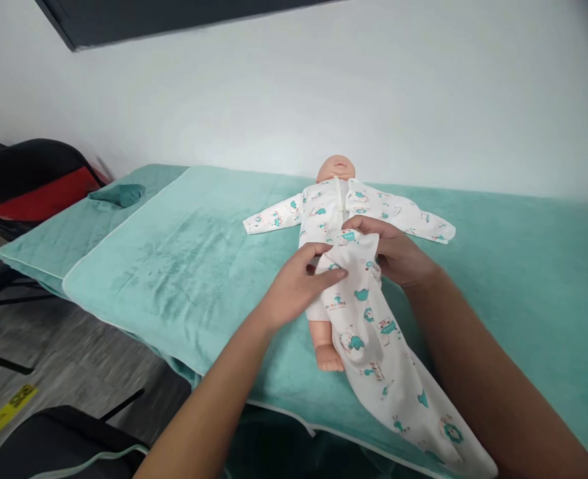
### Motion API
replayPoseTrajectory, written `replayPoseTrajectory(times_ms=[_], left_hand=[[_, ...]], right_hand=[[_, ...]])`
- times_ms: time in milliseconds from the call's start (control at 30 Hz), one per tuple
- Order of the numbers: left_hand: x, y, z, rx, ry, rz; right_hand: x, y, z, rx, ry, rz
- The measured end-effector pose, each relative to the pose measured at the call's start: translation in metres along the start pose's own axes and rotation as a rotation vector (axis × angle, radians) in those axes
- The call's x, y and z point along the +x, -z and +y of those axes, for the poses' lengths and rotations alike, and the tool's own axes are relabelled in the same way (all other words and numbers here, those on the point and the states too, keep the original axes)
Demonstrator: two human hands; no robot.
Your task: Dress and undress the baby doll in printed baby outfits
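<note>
Basically garment-handling step: left hand (296,285) and right hand (398,256) grip printed baby pants (371,319), fingers nearly closed (baby doll (334,169) partly beneath); next move likely needs coordinated grips.

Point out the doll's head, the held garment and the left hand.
Doll's head (338,170), head view: chin.
Held garment (381,349), head view: middle of the printed cloth.
Left hand (294,286), head view: back of hand.

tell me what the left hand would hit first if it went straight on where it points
The printed cloth that the left hand holds comes first. Past that, up and to the right, the right hand seems next, though the depth between the hands is unclear from one view.
</note>
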State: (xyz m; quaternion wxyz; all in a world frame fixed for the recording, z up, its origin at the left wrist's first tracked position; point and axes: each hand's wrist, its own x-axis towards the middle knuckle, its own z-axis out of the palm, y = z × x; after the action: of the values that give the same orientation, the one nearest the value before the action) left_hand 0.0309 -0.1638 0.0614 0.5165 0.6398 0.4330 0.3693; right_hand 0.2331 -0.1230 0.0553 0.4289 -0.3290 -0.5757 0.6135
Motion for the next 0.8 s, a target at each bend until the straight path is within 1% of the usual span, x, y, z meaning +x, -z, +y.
replayPoseTrajectory(times_ms=[33,67,133,167,200,233,267,300,333,367,400,433,467,533,567,633,700,767,800], left_hand=[[0.008,0.0,0.0,-0.041,0.005,-0.023],[0.015,0.0,-0.001,-0.094,0.001,-0.014],[0.029,0.0,-0.005,-0.221,-0.022,0.08],[0.036,0.0,-0.007,-0.28,-0.029,0.145],[0.043,0.0,-0.009,-0.325,-0.028,0.212],[0.048,0.0,-0.011,-0.354,-0.026,0.27],[0.052,-0.001,-0.012,-0.37,-0.024,0.301],[0.054,-0.002,-0.012,-0.382,-0.021,0.314],[0.055,-0.003,-0.012,-0.389,-0.015,0.314],[0.054,-0.004,-0.012,-0.384,-0.008,0.306],[0.051,-0.005,-0.011,-0.364,0.0,0.286],[0.048,-0.005,-0.011,-0.331,0.007,0.256],[0.043,-0.005,-0.011,-0.289,0.012,0.21],[0.034,-0.002,-0.011,-0.218,-0.001,0.08],[0.029,0.0,-0.012,-0.205,-0.011,0.019],[0.022,0.002,-0.014,-0.205,-0.017,-0.052],[0.019,0.002,-0.018,-0.195,-0.004,-0.056],[0.019,-0.002,-0.02,-0.191,-0.007,0.006],[0.02,-0.004,-0.021,-0.214,-0.017,0.059]], right_hand=[[0.0,-0.001,0.0,0.017,0.004,0.029],[-0.001,-0.002,0.0,0.029,0.003,0.065],[-0.001,-0.003,-0.001,0.025,-0.019,0.102],[-0.001,-0.003,-0.001,0.002,-0.038,0.078],[-0.001,-0.002,-0.002,-0.043,-0.067,0.02],[-0.001,0.0,-0.003,-0.108,-0.102,-0.067],[0.0,0.001,-0.003,-0.187,-0.139,-0.166],[0.0,0.003,-0.003,-0.268,-0.173,-0.256],[0.0,0.004,-0.003,-0.338,-0.197,-0.319],[0.001,0.005,-0.003,-0.377,-0.202,-0.345],[0.001,0.004,-0.002,-0.377,-0.182,-0.329],[0.001,0.003,0.0,-0.343,-0.14,-0.274],[0.001,0.002,0.001,-0.291,-0.085,-0.197],[0.002,-0.003,0.005,-0.184,0.017,-0.028],[0.003,-0.005,0.006,-0.153,0.045,0.036],[0.004,-0.01,0.008,-0.124,0.043,0.101],[0.006,-0.013,0.01,-0.106,0.008,0.142],[0.006,-0.013,0.01,-0.101,-0.026,0.174],[0.006,-0.012,0.009,-0.107,-0.037,0.174]])
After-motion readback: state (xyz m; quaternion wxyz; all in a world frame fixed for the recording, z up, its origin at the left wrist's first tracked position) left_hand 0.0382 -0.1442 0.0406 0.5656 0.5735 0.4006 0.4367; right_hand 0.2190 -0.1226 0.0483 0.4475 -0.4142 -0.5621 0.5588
